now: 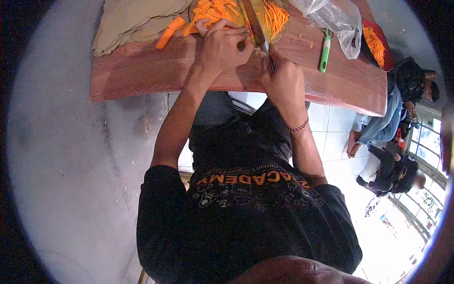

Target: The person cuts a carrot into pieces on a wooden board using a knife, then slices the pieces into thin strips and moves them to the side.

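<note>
My right hand (284, 78) is wrapped around the handle of a knife (255, 23), whose blade points away from me over a yellowish cutting board (266, 37). Close to the blade's left side, my left hand (222, 48) has its fingers curled down on a piece of carrot, mostly hidden beneath them. Carrot slices (213, 10) are heaped beyond my left hand. On the right of the blade lies a pile of thin carrot strips (276, 20). A thicker carrot chunk (170, 32) rests to the left of the board.
A green-handled peeler (325, 54) lies right of my right hand on the wooden table (137, 75). Behind it is a clear plastic bag (340, 23). A red tray (388, 59) holds shredded carrot at the right edge. Brown sheets (132, 26) cover the left side. Two people sit at right.
</note>
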A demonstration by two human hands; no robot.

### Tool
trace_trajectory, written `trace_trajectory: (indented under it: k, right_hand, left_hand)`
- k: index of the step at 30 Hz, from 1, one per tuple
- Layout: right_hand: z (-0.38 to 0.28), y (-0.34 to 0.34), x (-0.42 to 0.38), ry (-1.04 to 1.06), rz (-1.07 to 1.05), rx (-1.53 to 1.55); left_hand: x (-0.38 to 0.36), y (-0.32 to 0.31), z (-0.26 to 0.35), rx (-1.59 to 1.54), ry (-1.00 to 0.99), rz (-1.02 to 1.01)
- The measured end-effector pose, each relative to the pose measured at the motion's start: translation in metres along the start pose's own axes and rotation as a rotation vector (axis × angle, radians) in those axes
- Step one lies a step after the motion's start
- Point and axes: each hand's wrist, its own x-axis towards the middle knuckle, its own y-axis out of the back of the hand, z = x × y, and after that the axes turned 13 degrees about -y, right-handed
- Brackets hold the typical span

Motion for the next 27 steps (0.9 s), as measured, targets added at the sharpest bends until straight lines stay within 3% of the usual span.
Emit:
trace_trajectory:
  k: [22, 27]
  right_hand:
    - [0.006, -0.016, 0.013, 0.019, 0.015, -0.179]
    - [0.01, -0.004, 0.015, 0.017, 0.028, -0.019]
  left_hand:
    - [-0.002, 0.002, 0.0, 0.004, -0.04, -0.04]
    - [0.001, 0.004, 0.006, 0.015, 0.006, -0.011]
